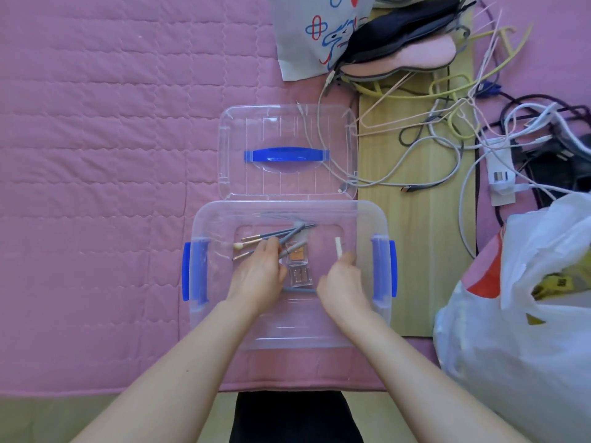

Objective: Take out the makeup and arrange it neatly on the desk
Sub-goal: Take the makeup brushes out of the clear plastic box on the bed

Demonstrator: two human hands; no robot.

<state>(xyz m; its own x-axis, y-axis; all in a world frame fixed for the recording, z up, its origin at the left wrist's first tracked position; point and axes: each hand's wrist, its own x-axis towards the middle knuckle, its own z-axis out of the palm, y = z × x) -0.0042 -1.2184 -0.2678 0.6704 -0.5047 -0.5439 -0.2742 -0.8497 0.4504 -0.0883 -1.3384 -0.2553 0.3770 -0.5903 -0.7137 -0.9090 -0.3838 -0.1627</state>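
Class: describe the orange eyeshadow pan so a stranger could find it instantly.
Find the clear storage box with blue latches. Inside, between the two hands, lie two small square cases. The eyeshadow pan is the farther one, orange where its neighbour is greyish.

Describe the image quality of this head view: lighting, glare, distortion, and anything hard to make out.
Head view: soft, even light with faint shadows; wide-angle lens bends the clear box rim and lid; pale glare on the plastic walls; brushes beneath the left hand look slightly soft; right hand pinches a white stick.
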